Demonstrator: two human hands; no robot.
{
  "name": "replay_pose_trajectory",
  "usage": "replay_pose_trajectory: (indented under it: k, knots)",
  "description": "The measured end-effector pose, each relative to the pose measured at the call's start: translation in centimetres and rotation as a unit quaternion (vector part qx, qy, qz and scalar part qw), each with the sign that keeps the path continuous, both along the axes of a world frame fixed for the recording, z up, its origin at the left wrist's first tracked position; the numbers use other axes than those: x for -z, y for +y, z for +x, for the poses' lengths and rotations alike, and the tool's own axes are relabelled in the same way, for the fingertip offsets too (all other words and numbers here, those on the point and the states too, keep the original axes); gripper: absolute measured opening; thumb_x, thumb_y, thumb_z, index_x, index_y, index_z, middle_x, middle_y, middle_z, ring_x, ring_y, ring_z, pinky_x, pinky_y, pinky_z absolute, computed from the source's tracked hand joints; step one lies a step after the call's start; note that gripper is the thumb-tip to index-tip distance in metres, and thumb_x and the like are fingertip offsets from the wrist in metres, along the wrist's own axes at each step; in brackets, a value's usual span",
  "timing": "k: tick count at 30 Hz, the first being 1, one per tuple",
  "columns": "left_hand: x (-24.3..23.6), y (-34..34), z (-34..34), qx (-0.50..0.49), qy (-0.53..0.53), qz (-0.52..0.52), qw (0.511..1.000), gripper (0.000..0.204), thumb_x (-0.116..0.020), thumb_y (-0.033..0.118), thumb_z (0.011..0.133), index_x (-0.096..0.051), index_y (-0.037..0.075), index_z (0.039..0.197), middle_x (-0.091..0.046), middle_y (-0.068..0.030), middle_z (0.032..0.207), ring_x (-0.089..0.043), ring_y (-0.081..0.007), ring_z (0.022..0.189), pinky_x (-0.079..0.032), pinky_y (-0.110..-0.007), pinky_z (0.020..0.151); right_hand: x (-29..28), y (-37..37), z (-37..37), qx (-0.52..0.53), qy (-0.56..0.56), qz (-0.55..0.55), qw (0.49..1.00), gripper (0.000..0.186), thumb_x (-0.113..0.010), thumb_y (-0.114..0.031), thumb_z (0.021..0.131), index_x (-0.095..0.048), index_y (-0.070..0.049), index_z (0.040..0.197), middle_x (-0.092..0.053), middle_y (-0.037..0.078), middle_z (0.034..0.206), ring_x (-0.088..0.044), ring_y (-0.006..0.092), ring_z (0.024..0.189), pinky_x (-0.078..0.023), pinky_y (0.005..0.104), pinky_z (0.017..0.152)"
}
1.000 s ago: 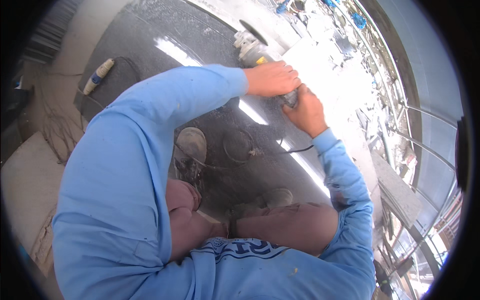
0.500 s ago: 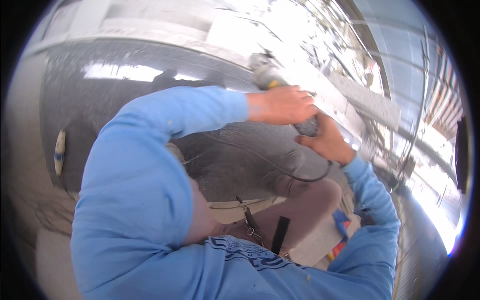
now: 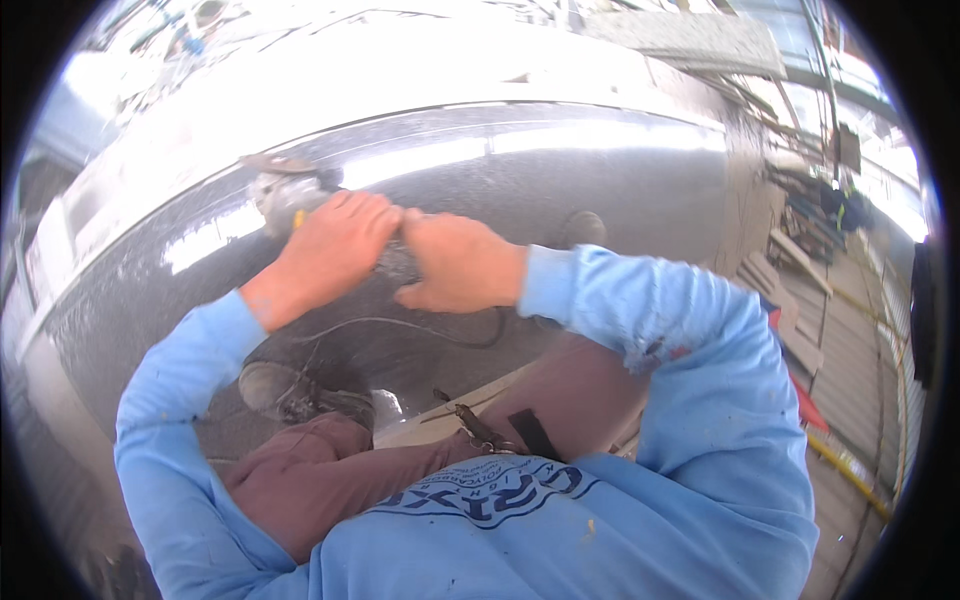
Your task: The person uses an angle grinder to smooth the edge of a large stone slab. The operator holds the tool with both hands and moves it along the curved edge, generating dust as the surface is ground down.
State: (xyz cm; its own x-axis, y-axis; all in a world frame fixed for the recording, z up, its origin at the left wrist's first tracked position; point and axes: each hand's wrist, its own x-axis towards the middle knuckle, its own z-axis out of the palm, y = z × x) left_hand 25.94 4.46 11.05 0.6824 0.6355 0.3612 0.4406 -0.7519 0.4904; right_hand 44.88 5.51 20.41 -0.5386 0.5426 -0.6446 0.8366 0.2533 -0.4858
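Note:
With both hands I hold an angle grinder over a dark, shiny stone slab. Its round disc points toward the slab's far left edge; whether it touches the surface I cannot tell. My left hand wraps the tool just behind its grey metal head. Close behind it, my right hand grips the dusty rear body, thumb underneath. Fingers partly hide the middle of the grinder. A thin cable loops across the slab below my hands.
My shoes and bent legs are on and beside the slab. At the right lie wooden boards, a red item and a yellow bar. A pale stone block stands at the back right.
Both hands have carried the grinder left along the slab, from its far right part to its far left edge. My view has turned too, showing more of the slab's right side.

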Motion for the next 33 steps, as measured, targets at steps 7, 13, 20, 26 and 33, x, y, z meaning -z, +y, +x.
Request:
replay_pose_trajectory:
  k: [7, 13, 20, 26, 33]
  knots:
    - [-3.5, 2.4, 5.6, -0.048, 0.094, -0.011, 0.994, 0.044, -0.066, -0.002, 0.070, -0.055, -0.001, 0.112, -0.060, -0.0148, 0.106, -0.060, -0.0322, 0.104, -0.048, -0.042, 0.092, 0.4, 4.2, 6.0, -0.059, 0.067, 0.013, 0.996, 0.056, -0.080, -0.025, 0.079, -0.055, 0.014, 0.111, -0.065, 0.029, 0.108, -0.067, 0.0410, 0.104, -0.055, 0.0455, 0.089]
    - [-4.6, 3.2, 8.5, -0.127, 0.165, -0.005, 0.978, 0.050, -0.069, -0.004, 0.065, -0.054, -0.001, 0.113, -0.058, -0.0142, 0.107, -0.059, -0.0323, 0.105, -0.047, -0.043, 0.091, 1.7, 8.2, 8.7, -0.110, 0.125, -0.030, 0.986, 0.056, -0.079, -0.024, 0.080, -0.053, 0.015, 0.111, -0.065, 0.031, 0.107, -0.067, 0.0414, 0.104, -0.055, 0.0448, 0.089]
    - [-6.0, 3.9, 13.9, -0.183, 0.190, -0.065, 0.962, 0.056, -0.073, -0.001, 0.064, -0.054, 0.000, 0.116, -0.059, -0.0118, 0.109, -0.059, -0.0300, 0.105, -0.047, -0.040, 0.091, 1.3, 10.9, 13.4, -0.142, 0.150, -0.051, 0.977, 0.056, -0.078, -0.024, 0.082, -0.052, 0.014, 0.114, -0.065, 0.029, 0.108, -0.066, 0.0403, 0.107, -0.055, 0.0446, 0.091]
    - [-7.6, 2.3, 16.9, -0.222, 0.217, -0.153, 0.938, 0.069, -0.083, 0.004, 0.057, -0.053, 0.000, 0.120, -0.059, -0.0122, 0.113, -0.059, -0.0312, 0.108, -0.048, -0.041, 0.094, -0.1, 12.2, 15.0, -0.203, 0.097, -0.113, 0.968, 0.059, -0.076, -0.023, 0.079, -0.054, 0.010, 0.122, -0.067, 0.024, 0.117, -0.068, 0.0366, 0.109, -0.056, 0.0424, 0.094]
    - [-4.1, 3.5, 17.5, -0.234, 0.283, -0.131, 0.921, 0.043, -0.074, 0.002, 0.074, -0.055, 0.000, 0.113, -0.061, -0.0108, 0.103, -0.062, -0.0286, 0.102, -0.050, -0.038, 0.092, 4.3, 13.0, 15.6, -0.210, 0.098, -0.035, 0.972, 0.057, -0.077, -0.026, 0.079, -0.054, 0.006, 0.120, -0.067, 0.022, 0.115, -0.068, 0.0363, 0.108, -0.056, 0.0456, 0.092]
